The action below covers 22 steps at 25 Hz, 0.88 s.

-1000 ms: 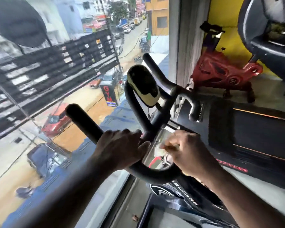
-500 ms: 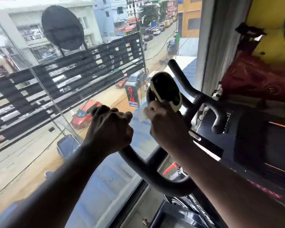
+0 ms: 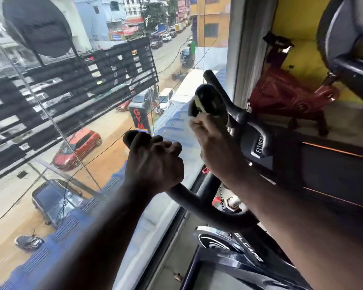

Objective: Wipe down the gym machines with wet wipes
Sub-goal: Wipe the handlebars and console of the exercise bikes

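Wiping console point(image 3: 212, 97) lower edge with wet wipe point(image 3: 194, 122) pinched in right hand point(image 3: 214, 143), handlebar point(image 3: 187, 195) end gripped by left hand point(image 3: 153, 162); next, probably sweeping up across its face

Bare left hand point(image 3: 155, 162), bare right hand point(image 3: 215, 147), bare forearms point(image 3: 105, 227) (both shadowed)

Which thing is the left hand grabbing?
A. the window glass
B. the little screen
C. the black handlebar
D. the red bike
C: the left hand has its fingers curled round the end of the black handlebar, while the right hand holds a wipe up at the little screen.
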{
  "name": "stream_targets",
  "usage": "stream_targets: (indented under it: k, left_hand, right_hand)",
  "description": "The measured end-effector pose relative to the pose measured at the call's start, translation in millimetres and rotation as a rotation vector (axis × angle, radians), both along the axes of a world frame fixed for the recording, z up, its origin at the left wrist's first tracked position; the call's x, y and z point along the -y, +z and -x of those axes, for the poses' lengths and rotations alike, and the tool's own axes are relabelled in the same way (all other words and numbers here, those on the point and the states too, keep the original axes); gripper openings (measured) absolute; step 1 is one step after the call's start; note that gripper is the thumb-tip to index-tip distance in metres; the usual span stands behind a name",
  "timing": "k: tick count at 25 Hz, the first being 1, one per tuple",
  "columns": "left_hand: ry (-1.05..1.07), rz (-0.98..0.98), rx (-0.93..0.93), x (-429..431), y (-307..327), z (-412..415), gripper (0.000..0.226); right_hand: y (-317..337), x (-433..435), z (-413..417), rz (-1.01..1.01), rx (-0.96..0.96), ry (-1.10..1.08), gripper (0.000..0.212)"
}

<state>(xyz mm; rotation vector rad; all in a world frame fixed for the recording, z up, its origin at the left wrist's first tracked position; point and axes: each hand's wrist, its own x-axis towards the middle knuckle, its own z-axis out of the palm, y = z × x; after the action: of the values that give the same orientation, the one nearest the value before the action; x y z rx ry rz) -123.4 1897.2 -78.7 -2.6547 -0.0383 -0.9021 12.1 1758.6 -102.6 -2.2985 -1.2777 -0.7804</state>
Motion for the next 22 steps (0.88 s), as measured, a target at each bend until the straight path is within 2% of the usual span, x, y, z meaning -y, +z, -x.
stream_targets:
  k: [3, 5, 7, 9, 11, 13, 16, 17, 20, 22]
  left_hand:
    - [0.081, 0.002, -0.073, 4.1, 5.7, -2.5, 0.02]
    - [0.159, 0.014, -0.107, 13.6, 7.3, -5.6, 0.015]
    - [0.255, 0.089, -0.104, 29.1, 5.3, -11.7, 0.023]
    - [0.28, 0.259, -0.057, 50.5, -2.8, -26.1, 0.042]
    - [0.205, 0.568, 0.001, 65.5, -5.1, -49.8, 0.058]
    - [0.143, 0.864, 0.085, 65.5, -5.7, -76.2, 0.062]
    - [0.211, 0.985, 0.199, 55.7, -7.9, -102.2, 0.061]
    - [0.231, 0.997, 0.253, 57.6, -8.7, -108.5, 0.057]
    - [0.289, 1.05, 0.399, 69.2, -11.4, -119.5, 0.042]
    - [0.325, 1.09, 0.497, 75.2, -12.4, -125.1, 0.036]
  right_hand:
    - [-38.5, 48.4, 17.1, -0.182, -0.19, 0.177, 0.042]
    - [-46.3, 72.5, 7.2, -0.205, -0.23, 0.247, 0.034]
    - [-47.8, 81.1, -23.4, -0.276, -0.275, 0.148, 0.031]
    - [-46.3, 78.5, -41.4, -0.382, -0.458, 0.014, 0.033]
    - [-51.5, 75.3, -43.1, -0.339, -0.421, 0.122, 0.027]
    - [-55.4, 80.3, -56.3, -0.224, -0.338, 0.285, 0.024]
    - [-49.5, 84.3, -90.5, -0.287, -0.406, 0.231, 0.036]
    - [-50.9, 82.8, -91.4, -0.254, -0.389, 0.265, 0.038]
    - [-56.4, 84.6, -87.7, -0.094, -0.288, 0.531, 0.035]
    - [-55.4, 86.8, -107.1, -0.216, -0.369, 0.488, 0.033]
